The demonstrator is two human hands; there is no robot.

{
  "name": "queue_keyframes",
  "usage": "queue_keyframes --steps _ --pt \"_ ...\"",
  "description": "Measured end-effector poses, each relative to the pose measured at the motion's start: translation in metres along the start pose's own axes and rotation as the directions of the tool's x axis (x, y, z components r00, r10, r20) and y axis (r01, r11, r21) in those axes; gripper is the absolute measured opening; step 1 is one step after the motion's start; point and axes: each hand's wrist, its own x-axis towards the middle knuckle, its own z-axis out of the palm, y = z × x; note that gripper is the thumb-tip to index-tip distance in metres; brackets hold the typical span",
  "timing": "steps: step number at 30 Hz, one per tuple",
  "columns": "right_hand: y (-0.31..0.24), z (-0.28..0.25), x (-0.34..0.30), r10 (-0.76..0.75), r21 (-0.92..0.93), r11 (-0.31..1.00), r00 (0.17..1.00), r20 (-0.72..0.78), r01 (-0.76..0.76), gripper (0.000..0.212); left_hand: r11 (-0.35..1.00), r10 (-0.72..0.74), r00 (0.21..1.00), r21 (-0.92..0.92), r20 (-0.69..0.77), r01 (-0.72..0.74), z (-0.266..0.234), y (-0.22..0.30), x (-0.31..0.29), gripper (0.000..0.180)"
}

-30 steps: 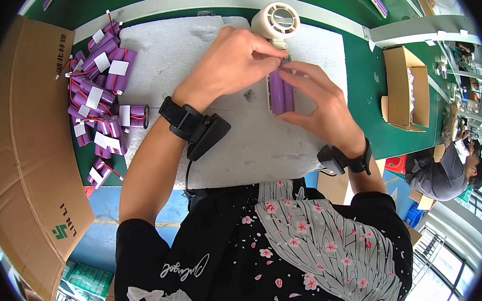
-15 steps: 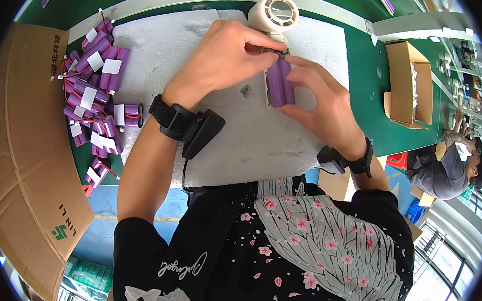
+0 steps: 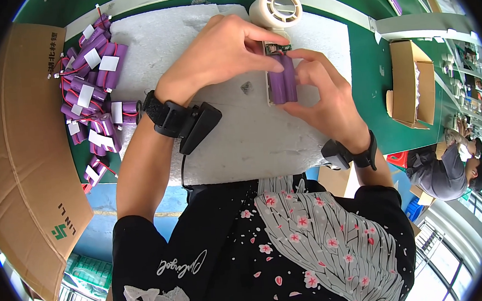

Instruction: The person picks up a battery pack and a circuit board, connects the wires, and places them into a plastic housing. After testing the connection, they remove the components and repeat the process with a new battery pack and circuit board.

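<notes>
A white handheld fan lies on the foam sheet, its round head away from me and its handle open. Inside the handle rests a purple two-cell battery pack, with a small green circuit board between it and the head. My left hand grips the handle from the left, thumb on the top end of the cells and index finger by the board. From the right, my right hand curls around the handle, thumb near its bottom end and fingers beside the cells.
Purple battery packs with red wires and white labels are heaped left of the foam. A large cardboard box stands at far left. An open carton sits on the green table at right. Another person sits further right.
My right fingertips have moved away from the left ones, off the board end and to the right. More of the circuit board shows. My left thumb now lies on the cells.
</notes>
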Motion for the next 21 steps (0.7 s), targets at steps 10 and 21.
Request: queue_keyframes --steps 10,21 --pt "-0.004 0.001 0.010 0.105 0.053 0.993 0.992 0.073 -0.109 0.056 0.999 0.010 1.000 -0.045 -0.019 -0.011 0.001 -0.001 -0.001 0.038" --pt "-0.008 -0.001 0.021 0.174 0.057 0.981 0.976 0.134 -0.183 0.066 0.995 -0.064 0.996 -0.074 0.056 0.068 -0.003 0.007 0.002 0.038"
